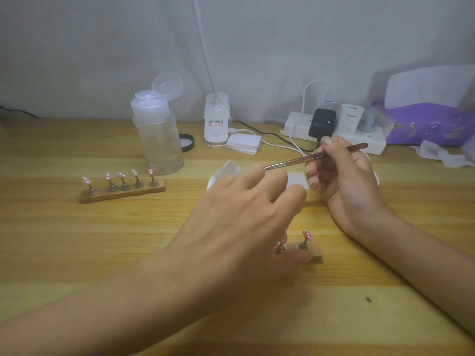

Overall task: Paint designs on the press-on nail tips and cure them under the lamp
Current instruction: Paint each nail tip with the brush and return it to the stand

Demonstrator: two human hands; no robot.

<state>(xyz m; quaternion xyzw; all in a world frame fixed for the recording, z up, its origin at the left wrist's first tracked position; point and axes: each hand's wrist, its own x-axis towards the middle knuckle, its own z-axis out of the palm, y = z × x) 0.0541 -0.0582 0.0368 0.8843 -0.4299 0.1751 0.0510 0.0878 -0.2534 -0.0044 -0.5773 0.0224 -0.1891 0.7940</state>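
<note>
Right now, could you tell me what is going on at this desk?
The right hand grips a thin nail brush, its tip above a white wipe. The left hand reaches open over that wipe. Five pink, white-dotted nail tips stand on the far wooden holder; a nearer holder is partly hidden behind the left hand.

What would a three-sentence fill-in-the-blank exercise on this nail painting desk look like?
1. The right hand holds a thin ____ by its handle.
2. The wooden stand beside the clear bottle carries ____ pink nail tips.
3. The bottle's flip lid stands ____.
Missing words: brush; five; open.
</note>
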